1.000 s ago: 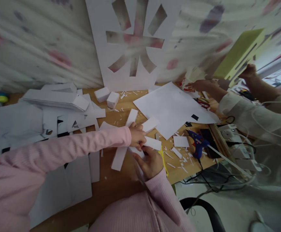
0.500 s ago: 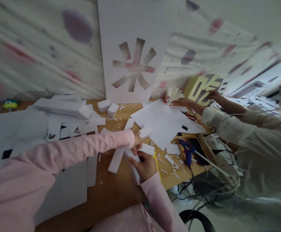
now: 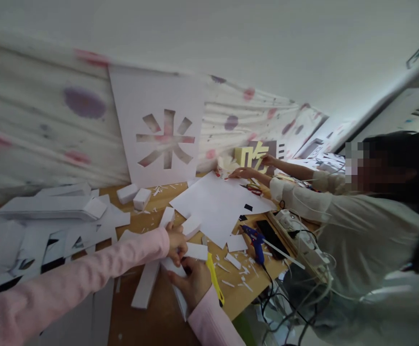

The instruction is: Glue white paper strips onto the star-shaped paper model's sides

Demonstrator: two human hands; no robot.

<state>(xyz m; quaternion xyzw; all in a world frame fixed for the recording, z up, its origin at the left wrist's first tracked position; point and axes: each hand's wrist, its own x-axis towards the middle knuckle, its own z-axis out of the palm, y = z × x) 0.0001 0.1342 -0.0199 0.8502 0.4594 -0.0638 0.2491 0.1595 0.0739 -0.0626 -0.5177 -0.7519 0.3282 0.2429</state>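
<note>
My left hand [image 3: 176, 243] is closed on white foam strips [image 3: 192, 225] that cross each other on the wooden table [image 3: 166, 317]. My right hand [image 3: 193, 283] grips the lower strip [image 3: 196, 251] of the same white piece from below, thumb pressed on it. Both sleeves are pink. A long white strip [image 3: 145, 290] of the piece lies under my left wrist. A yellow utility knife [image 3: 214, 279] rests on the table just right of my right hand.
A blue glue gun [image 3: 254, 242] lies to the right, beside a large white sheet [image 3: 214, 205]. A white board with a cut-out character [image 3: 160, 133] leans on the wall. White offcuts [image 3: 50, 216] are piled at left. Another person [image 3: 361, 216] works at right, with cables [image 3: 303, 293] below.
The view has tilted up and back, so the ceiling and the other person show more. My hands stay on the white strips, with little movement between them.
</note>
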